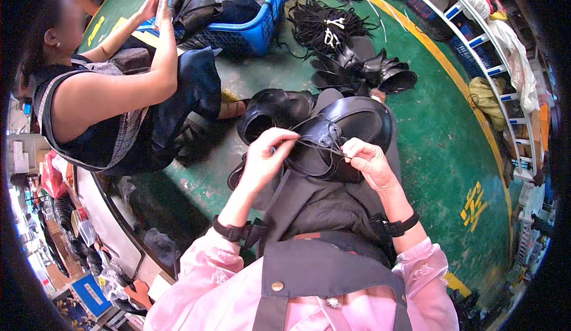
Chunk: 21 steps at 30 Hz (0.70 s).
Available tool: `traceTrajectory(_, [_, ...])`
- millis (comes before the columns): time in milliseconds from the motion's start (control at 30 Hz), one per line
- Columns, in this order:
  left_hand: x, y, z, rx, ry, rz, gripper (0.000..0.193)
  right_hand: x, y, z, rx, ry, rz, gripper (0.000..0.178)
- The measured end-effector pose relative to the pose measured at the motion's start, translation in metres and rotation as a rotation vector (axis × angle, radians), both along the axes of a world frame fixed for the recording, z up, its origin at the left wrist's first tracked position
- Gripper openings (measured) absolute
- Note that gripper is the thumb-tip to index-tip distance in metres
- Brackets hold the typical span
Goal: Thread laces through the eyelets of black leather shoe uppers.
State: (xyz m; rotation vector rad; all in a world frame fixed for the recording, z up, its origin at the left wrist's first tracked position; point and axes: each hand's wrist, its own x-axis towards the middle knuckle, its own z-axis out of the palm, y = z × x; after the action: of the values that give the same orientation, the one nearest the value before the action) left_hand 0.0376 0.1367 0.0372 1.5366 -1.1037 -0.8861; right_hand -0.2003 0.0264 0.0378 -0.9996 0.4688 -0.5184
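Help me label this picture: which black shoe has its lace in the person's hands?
The shoe nearest the left hand and right hand, its lace running between them; no hand touches the other black shoes.

The shoe (pixel 361 115) looks smooth and glossy, the apron (pixel 333 267) matt cloth

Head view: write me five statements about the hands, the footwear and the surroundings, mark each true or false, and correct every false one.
1. The left hand and right hand both pinch a black shoelace. True.
2. The shoe nearest the hands is white. False: it is black.
3. A black band sits on each wrist. True.
4. The co-worker at the left is holding a hammer. False: a phone-like device is held up there.
5. The blue plastic basket is turned upside down. False: it stands open side up, with black items in it.
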Motion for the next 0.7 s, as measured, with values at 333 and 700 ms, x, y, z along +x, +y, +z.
traceTrajectory(333, [-0.047,-0.043,-0.001,-0.171,-0.666,-0.175,0.022,-0.004,-0.007,-0.021,0.171,-0.333,-0.137,0.019])
traceTrajectory(700, [0.008,-0.009,0.078,-0.053,0.699,0.184,0.022,0.021,0.007,0.002,-0.763,0.615,-0.26,0.029])
